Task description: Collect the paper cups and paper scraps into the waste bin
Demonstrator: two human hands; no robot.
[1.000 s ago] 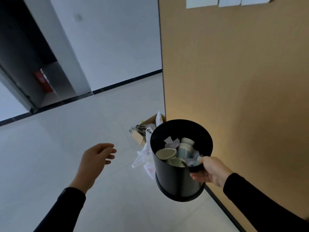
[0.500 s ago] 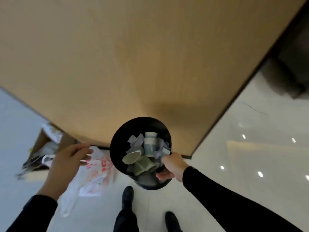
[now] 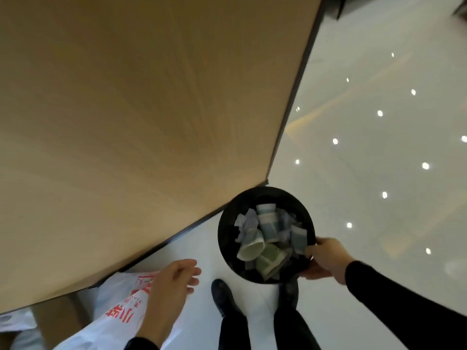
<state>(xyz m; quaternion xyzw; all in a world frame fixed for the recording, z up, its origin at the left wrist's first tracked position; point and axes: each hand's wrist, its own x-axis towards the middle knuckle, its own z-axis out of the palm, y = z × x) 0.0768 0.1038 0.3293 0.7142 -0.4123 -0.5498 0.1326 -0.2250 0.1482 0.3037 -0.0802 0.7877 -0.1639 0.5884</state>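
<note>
I look straight down into a round black waste bin [image 3: 227, 238] held above the pale floor. Inside lie several crushed paper cups [image 3: 252, 248] and white paper scraps [image 3: 246, 221]. My right hand [image 3: 326, 257] grips the bin's rim at its right side, thumb over the edge. My left hand [image 3: 169, 296] hangs empty at lower left, fingers apart, above a white plastic bag.
A tan wooden wall panel [image 3: 126, 122] fills the upper left, its corner just behind the bin. A white plastic bag with red print [image 3: 121, 309] and a cardboard box [image 3: 58, 317] sit at the wall's foot. My black shoes [image 3: 223, 296] stand below on glossy floor [image 3: 379, 147].
The view has swung right along the wall. The bin has moved to the right of the frame, past the wall's corner, still in my right hand. My left hand stays empty.
</note>
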